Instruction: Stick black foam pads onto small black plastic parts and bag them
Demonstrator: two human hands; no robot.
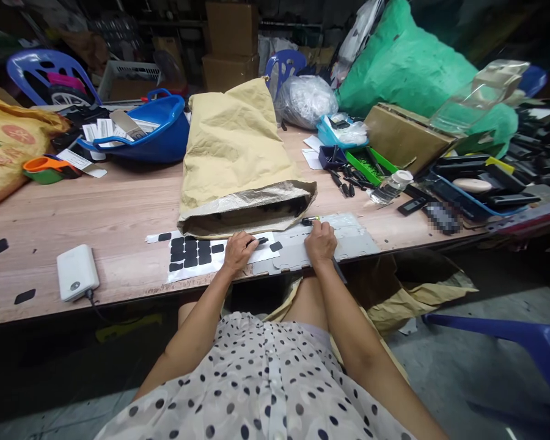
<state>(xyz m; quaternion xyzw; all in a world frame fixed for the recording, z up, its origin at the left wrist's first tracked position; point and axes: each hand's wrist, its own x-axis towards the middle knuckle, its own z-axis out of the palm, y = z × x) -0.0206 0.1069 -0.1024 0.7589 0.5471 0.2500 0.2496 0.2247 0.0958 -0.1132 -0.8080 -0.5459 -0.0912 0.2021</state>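
Observation:
My left hand is closed, with a small black part pinched at its fingertips. Under it lies a white sheet carrying rows of black rounded-square stickers. A single black sticker sits near the sheet's right end. My right hand is closed at a short black pen-like tool with a yellow-green end; its grip is partly hidden. Beneath this hand is a grey board along the table edge. Just beyond both hands, a tan sack lies with its dark mouth facing me.
A white power bank with a cable lies left. Behind are a blue basin of white boxes and an orange tape roll. To the right stand a green tray, a clear bottle, a cardboard box and a blue tray.

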